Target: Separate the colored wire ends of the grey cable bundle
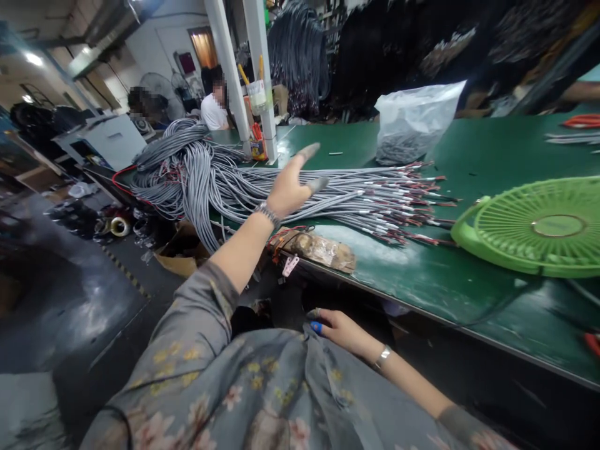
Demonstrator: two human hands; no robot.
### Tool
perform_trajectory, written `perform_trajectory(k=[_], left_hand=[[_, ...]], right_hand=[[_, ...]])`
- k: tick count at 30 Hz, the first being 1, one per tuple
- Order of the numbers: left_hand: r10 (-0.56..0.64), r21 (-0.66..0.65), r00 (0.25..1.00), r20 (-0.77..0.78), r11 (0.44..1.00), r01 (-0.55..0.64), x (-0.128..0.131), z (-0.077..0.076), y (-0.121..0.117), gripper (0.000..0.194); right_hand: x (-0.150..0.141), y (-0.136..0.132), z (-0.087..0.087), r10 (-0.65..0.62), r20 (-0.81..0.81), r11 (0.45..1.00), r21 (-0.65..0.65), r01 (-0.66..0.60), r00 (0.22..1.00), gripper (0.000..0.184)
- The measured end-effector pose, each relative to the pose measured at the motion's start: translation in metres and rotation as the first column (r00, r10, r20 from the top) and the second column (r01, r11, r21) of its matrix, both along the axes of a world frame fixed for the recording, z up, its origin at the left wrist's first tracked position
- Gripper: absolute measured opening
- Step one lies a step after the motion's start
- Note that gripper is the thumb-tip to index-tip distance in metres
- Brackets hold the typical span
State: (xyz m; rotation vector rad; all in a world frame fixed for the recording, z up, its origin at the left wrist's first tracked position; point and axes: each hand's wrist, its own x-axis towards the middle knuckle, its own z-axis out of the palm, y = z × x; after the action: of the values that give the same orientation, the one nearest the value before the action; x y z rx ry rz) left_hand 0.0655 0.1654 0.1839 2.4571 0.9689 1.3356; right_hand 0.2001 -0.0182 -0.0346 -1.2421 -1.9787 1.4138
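My left hand [289, 186] is stretched over a long bundle of grey cables [253, 181], thumb and forefinger spread apart with grey covers on their tips. Nothing is held in it. The cables lie along the bench, and their stripped ends [403, 203] show red and dark wires with white marks. Low in front of my body, my right hand [345, 332] pinches the front of the grey flowered shirt [323, 369], whose folds gather at the fingertips. One of its fingers wears a blue cover, another a grey one.
On the green bench [469, 300] stand a green fan [553, 225] at right and a clear bag of small grey pieces [415, 125] behind. A taped brown block [323, 250] lies at the front edge. White posts [262, 81] rise behind. A person [215, 109] sits farther back.
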Motion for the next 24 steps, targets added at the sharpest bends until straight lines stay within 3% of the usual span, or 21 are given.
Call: perform_trajectory(k=[2, 4, 7, 10, 14, 16, 17, 21, 24], left_hand=[[0.016, -0.104, 0.954, 0.301, 0.994, 0.016, -0.029, -0.031, -0.019, 0.033], [0.073, -0.206, 0.839, 0.539, 0.978, 0.047, -0.061, -0.06, -0.05, 0.021], [0.27, -0.404, 0.678, 0.684, 0.914, 0.044, -0.099, -0.107, -0.104, 0.026], [0.467, -0.667, 0.642, 0.608, 0.739, 0.094, -0.122, -0.156, -0.155, 0.035], [0.768, -0.901, 0.483, 0.421, 0.417, 0.123, -0.138, -0.215, -0.203, 0.043], [0.849, -0.952, 0.432, 0.305, 0.265, 0.153, -0.143, -0.238, -0.22, 0.045], [0.865, -0.961, 0.423, 0.269, 0.214, 0.173, -0.144, -0.247, -0.226, 0.045], [0.885, -0.966, 0.417, 0.208, 0.119, 0.229, -0.147, -0.276, -0.246, 0.044], [0.865, -0.959, 0.463, 0.194, 0.068, 0.276, -0.148, -0.29, -0.256, 0.04]], right_hand=[[0.012, -0.001, -0.005, -0.054, 0.122, 0.998, 0.035, 0.05, 0.991, 0.029], [0.025, -0.002, -0.01, -0.135, 0.303, 0.99, 0.077, 0.117, 0.943, 0.033], [0.044, -0.001, -0.017, -0.248, 0.591, 0.969, 0.131, 0.212, 0.768, 0.04], [0.058, 0.005, -0.026, -0.334, 0.707, 0.939, 0.191, 0.286, 0.624, 0.041], [0.067, 0.02, -0.041, -0.428, 0.713, 0.899, 0.272, 0.343, 0.556, 0.04], [0.069, 0.028, -0.049, -0.449, 0.711, 0.887, 0.281, 0.367, 0.542, 0.041], [0.068, 0.032, -0.053, -0.454, 0.71, 0.883, 0.28, 0.375, 0.538, 0.041], [0.063, 0.048, -0.066, -0.475, 0.719, 0.869, 0.29, 0.402, 0.508, 0.034], [0.056, 0.061, -0.071, -0.525, 0.684, 0.846, 0.355, 0.397, 0.507, 0.027]])
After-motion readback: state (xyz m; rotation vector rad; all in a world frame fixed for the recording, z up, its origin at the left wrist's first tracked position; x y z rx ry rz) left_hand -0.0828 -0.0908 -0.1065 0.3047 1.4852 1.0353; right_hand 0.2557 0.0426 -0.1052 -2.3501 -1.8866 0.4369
